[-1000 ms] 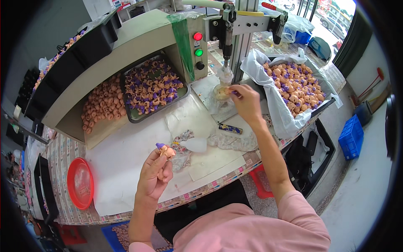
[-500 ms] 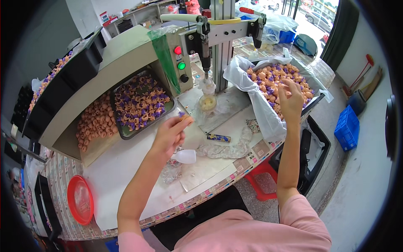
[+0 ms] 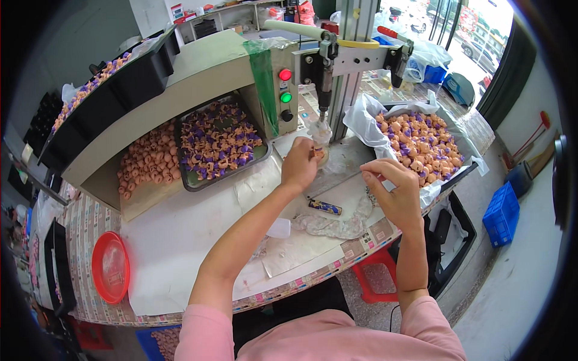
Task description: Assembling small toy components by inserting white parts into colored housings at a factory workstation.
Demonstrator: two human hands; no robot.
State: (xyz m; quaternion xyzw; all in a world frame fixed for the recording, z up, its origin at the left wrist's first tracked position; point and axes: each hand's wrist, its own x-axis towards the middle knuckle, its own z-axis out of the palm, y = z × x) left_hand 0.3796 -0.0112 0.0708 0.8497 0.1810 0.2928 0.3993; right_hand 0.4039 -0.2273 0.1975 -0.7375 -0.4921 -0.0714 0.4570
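My left hand (image 3: 299,163) is pinched on a small peach-and-purple plastic figure part (image 3: 316,154), beneath the tip of a hand-lever press (image 3: 325,84). The fingers hide most of that part. My right hand (image 3: 396,191) hovers to the right of the press base, thumb and fingers curved apart, with nothing visible between them. Beyond it, a box lined with white plastic (image 3: 360,118) holds many peach-and-purple pieces. On the left, a dark tray (image 3: 194,186) of smaller purple-and-peach parts sits inside a beige machine, beside a heap of round hollow peach pieces (image 3: 147,159).
The beige machine housing (image 3: 205,63) carries red and green buttons. A dark blue cylinder (image 3: 325,207), crumpled clear plastic (image 3: 337,225) and a white scoop-like piece (image 3: 279,228) lie on the table. A red basin (image 3: 111,268) rests at the left, a blue crate (image 3: 501,213) on the floor at right.
My left hand has carried the figure part forward and right to the press. My right hand has come back from above the lined box toward the press base. The view has shifted slightly.
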